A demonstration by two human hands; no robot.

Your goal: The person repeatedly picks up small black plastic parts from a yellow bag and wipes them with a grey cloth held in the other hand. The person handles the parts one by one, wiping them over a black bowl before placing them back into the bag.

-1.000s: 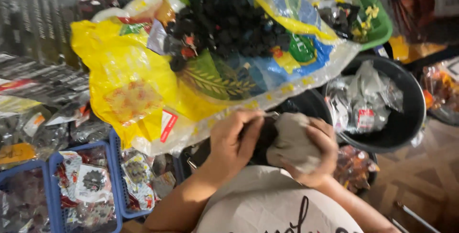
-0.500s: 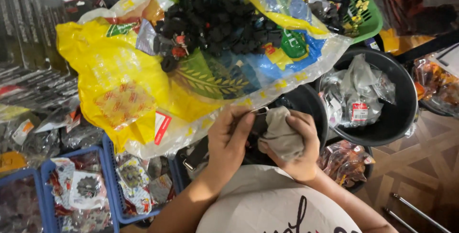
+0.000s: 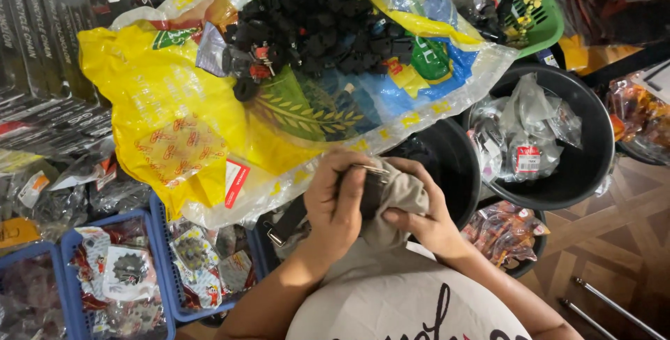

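My left hand [image 3: 335,211] and my right hand [image 3: 427,223] are together just above my lap, both closed on a beige fabric pouch [image 3: 401,193]. The left fingers pinch a dark piece with a metal edge [image 3: 371,172] at the pouch's top. The right hand grips the fabric from below and behind. A black strap with a buckle [image 3: 283,228] hangs from the pouch to the left. Just beyond the hands lies a large yellow and blue plastic sack [image 3: 174,123], spread open, with a heap of black plastic parts [image 3: 314,29] on it.
Two black buckets [image 3: 593,172] hold bagged parts at the right. Blue crates [image 3: 157,270] of packaged sprockets stand at the lower left, black boxes [image 3: 42,54] at the far left, a green basket [image 3: 541,12] at the top right. Metal rods [image 3: 607,305] lie on the wooden floor.
Both hands have kept hold of the pouch and bunched it tighter between them. The left fingers have moved onto the dark piece at its top.
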